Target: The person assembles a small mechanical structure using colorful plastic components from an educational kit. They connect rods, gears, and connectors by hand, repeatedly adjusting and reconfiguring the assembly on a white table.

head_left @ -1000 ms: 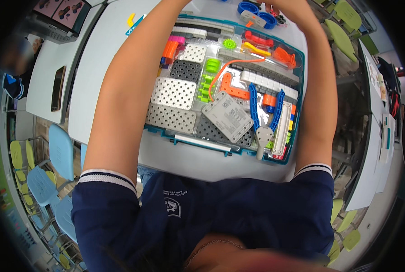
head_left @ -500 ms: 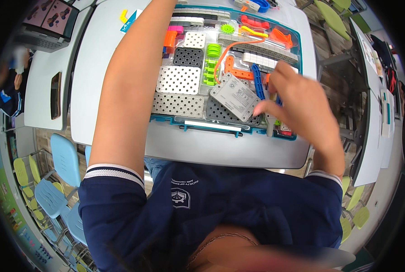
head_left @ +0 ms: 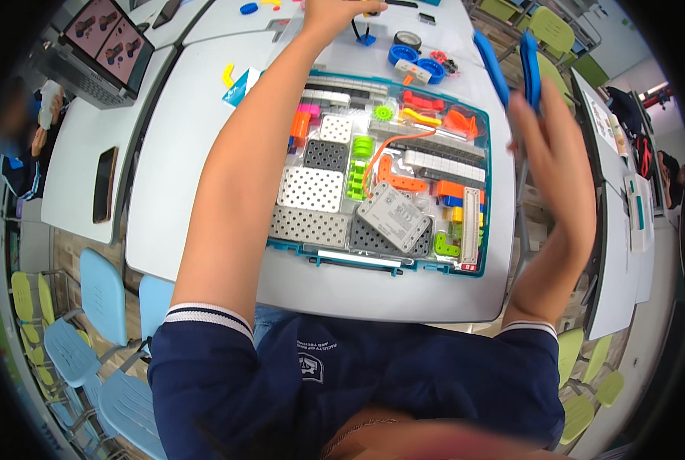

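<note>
My left hand [head_left: 335, 17] reaches across to the far side of the table, its fingers closed at the top of a small build of black, yellow and blue plastic parts [head_left: 367, 38]; the view's edge cuts off part of this. Raised beside the table's right edge, my right hand [head_left: 551, 138] grips a plier-like tool [head_left: 532, 70] with two spread blue handles pointing up; its head is hidden by the hand. Between my arms lies a teal-rimmed parts case [head_left: 358, 263] with perforated plates, beams and bright plastic pieces. A grey flat box [head_left: 394, 218] with an orange cable sits tilted on top.
Beyond the case are blue wheels [head_left: 404, 55], a black-rimmed wheel [head_left: 408, 39] and a yellow piece [head_left: 228, 75]. On the left table stand a laptop [head_left: 101, 54] and a phone [head_left: 105, 184]. Blue chairs [head_left: 102, 295] fill the lower left. A person holds a bottle [head_left: 49, 103] at far left.
My right hand has lifted the plier-like tool away from the case, up and to the right, its handles now spread. The view has shifted, bringing my left hand and the table's far side into sight.
</note>
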{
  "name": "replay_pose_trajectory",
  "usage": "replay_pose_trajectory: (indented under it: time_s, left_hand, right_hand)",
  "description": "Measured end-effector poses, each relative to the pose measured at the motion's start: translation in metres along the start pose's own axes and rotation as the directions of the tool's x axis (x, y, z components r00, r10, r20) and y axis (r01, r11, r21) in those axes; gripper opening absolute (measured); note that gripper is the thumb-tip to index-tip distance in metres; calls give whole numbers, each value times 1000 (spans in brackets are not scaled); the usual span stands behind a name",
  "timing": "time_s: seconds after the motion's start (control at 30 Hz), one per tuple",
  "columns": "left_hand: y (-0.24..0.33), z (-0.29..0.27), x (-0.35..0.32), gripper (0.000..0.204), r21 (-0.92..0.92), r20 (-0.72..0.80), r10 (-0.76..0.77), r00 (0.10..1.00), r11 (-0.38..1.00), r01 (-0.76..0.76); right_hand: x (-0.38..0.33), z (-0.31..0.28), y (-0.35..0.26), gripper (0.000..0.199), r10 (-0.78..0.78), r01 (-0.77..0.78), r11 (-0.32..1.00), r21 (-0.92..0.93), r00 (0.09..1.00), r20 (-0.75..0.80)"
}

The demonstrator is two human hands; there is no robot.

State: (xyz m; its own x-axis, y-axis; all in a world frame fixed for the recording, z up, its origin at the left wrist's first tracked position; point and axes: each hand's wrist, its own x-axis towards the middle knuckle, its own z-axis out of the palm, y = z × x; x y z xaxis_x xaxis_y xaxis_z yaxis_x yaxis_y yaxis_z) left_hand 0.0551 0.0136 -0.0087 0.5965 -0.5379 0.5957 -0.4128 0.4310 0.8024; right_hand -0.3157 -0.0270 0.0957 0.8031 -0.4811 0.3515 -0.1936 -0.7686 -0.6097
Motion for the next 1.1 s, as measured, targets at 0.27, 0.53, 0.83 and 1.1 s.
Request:
replay_pose_trajectory:
  time_s: [0.27,0.53,0.83,1.1]
  left_hand:
    - [19,3,-7,61,289,55,-100,993,954,80]
    - [15,6,-9,57,252,55,-179,982,954,160]
    - [18,12,-8,34,121,49,-264,963,959,257]
    - [27,17,-12,36,297,77,-193,978,941,162]
  right_hand:
    - [150,50,65,42,-154,173,981,83,969,-195]
    - [163,69,81,44,-226,287,952,103,891,-395]
    - [166,83,84,34,-251,271,962,0,891,-379]
    - [162,85,78,20,-253,272,962,-16,873,-416]
